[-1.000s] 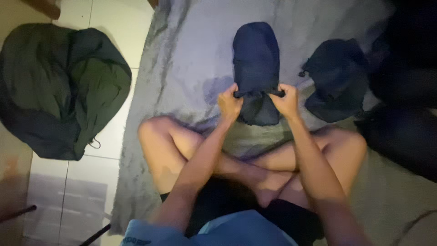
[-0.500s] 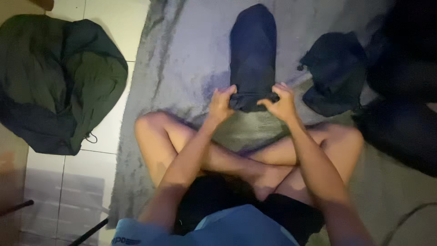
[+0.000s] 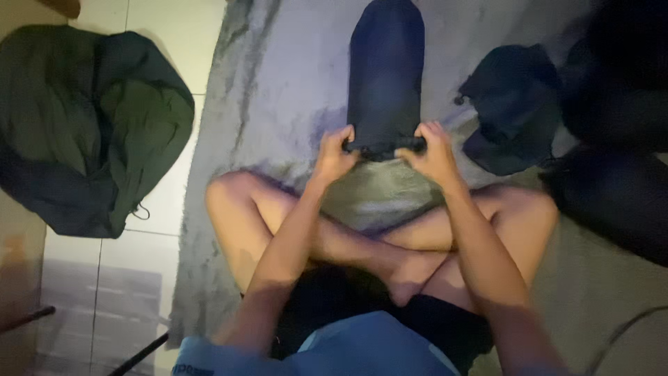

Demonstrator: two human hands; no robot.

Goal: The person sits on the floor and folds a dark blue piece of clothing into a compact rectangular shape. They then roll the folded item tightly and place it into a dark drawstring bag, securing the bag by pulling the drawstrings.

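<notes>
**Head view: both hands grip the near end of a dark blue folded garment**

Head camera looks straight down on a person sitting cross-legged on a grey rug. The fingers of the left hand are curled over the near left corner of a dark blue folded garment, thumb on top, pinching the thick hem. The right hand does the same at the near right corner, its fingers bent and pressed onto the same edge. The two hands sit level with each other, so neither is nearer to the cloth; each holds one end of the short near edge.

From that edge the garment runs directly away from the person, its long axis pointing up the picture and in line with the body's middle. It lies flat on the rug as a narrow strip, its far end at the top of the frame.

Just right of the strip, apart from it, lies a crumpled dark garment. Further right sits a heap of dark clothing, too dim to make out. Well off to the left, on the pale tiled floor, rests a large dark green sack with a drawstring.
</notes>
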